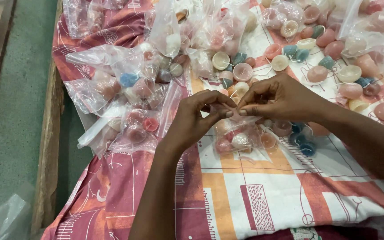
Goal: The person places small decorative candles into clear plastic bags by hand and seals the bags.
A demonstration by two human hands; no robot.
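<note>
On the left lie filled clear bags (112,84) of little wax candles. In the middle, the left hand (196,118) and the right hand (281,98) meet above a small clear bag of candles (241,138) on the patterned cloth (263,195). Each grip is pressed together, pinching the top of this bag. To do it well, I think the fingers should hold the thin plastic tight and close together. Loose candles (316,58) lie far right.

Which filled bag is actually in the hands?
The bag right below the left hand and right hand, both pinching its neck. The other bags lie untouched to the left.
</note>
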